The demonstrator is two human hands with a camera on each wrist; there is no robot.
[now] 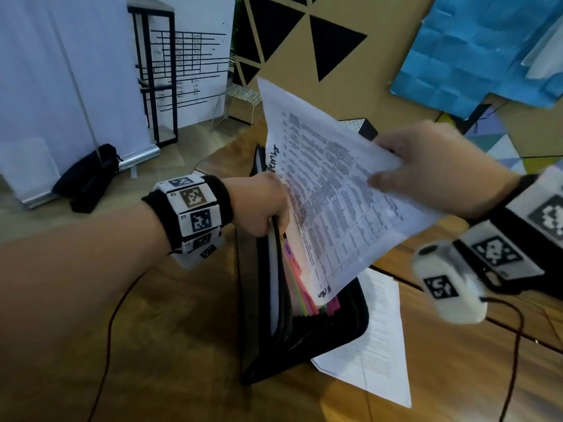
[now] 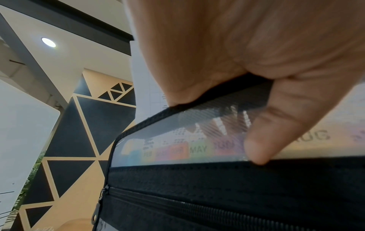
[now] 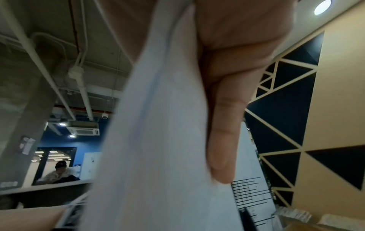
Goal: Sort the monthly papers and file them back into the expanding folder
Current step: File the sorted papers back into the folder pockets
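A black expanding folder [image 1: 329, 333] stands open on the wooden table, its coloured month tabs [image 1: 297, 280] showing. My left hand [image 1: 262, 205] grips the folder's top front edge [image 2: 197, 112], thumb on the clear panel over the tabs [image 2: 197, 150]. My right hand [image 1: 426, 169] pinches a printed sheet [image 1: 335, 190] by its right edge, holding it tilted with its lower corner dipping among the tabs. In the right wrist view the sheet [image 3: 158, 140] lies against my fingers [image 3: 225, 132]. Another printed paper [image 1: 374, 345] lies flat under the folder's right side.
A blue creased sheet [image 1: 475, 53] hangs on the patterned wall behind. A black metal rack [image 1: 158, 74] and a black bag [image 1: 88, 178] stand on the floor to the left. A thin cable [image 1: 515, 339] runs across the table at right.
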